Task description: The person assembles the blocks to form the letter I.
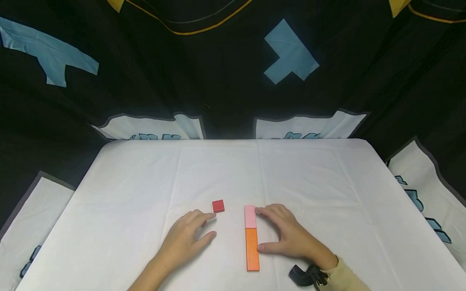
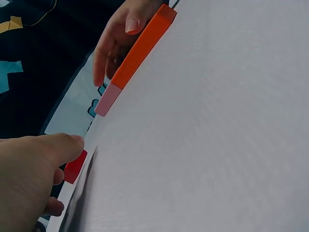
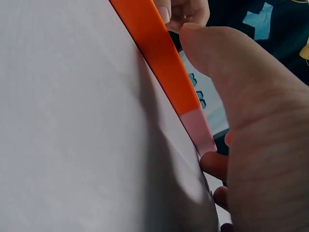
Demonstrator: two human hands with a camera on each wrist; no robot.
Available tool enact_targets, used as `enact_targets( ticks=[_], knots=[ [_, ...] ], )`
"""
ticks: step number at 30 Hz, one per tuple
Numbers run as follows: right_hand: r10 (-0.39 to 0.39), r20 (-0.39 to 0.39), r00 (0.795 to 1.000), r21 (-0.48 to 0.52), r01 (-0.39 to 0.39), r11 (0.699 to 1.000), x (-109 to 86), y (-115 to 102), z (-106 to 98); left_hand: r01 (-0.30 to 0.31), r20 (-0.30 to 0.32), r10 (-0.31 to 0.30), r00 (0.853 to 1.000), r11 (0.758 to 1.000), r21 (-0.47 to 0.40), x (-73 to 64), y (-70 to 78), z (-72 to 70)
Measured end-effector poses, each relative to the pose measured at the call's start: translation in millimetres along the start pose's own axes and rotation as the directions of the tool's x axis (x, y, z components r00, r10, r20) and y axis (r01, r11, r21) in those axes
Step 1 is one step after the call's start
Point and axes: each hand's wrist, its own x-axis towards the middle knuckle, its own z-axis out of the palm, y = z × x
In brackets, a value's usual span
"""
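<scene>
On the white cloth an orange bar (image 1: 252,250) lies lengthwise, with a small pink block (image 1: 250,216) end to end against its far end. My right hand (image 1: 291,236) is along their right side, fingertips at the pink block and thumb by the orange bar, fingers spread and gently bent. To the left, a small red block (image 1: 218,206) sits apart from the row. Near it is my left hand (image 1: 185,238), forefinger tip right at the block's near edge, thumb held away. In the left wrist view the left thumb partly covers the red block (image 2: 75,166).
A white cloth (image 1: 306,173) with fold creases covers the table. Behind it hangs a dark curtain (image 1: 218,81) with blue and yellow patches. A black wrist strap (image 1: 307,276) is near the right sleeve (image 1: 344,279).
</scene>
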Motion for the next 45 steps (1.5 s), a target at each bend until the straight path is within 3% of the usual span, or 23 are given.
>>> enact_targets(
  ticks=[18, 28, 45],
  knots=[
    [-0.016, 0.006, 1.000, -0.051, 0.016, 0.999, -1.7, -8.1, 3.2, 0.109, 0.013, -0.110, 0.994, 0.992, 0.066, 4.5, -5.8, 0.5],
    [-0.011, 0.001, 1.000, -0.050, 0.011, 0.999, -1.1, -7.2, 6.0, 0.191, 0.050, -0.194, 0.980, 0.980, 0.045, 15.8, -8.9, 2.6],
    [-0.012, -0.008, 1.000, -0.047, 0.011, 0.999, -0.7, -7.9, 6.4, 0.255, 0.102, -0.257, 0.961, 0.966, 0.034, 34.7, -9.4, 9.5]
  ],
)
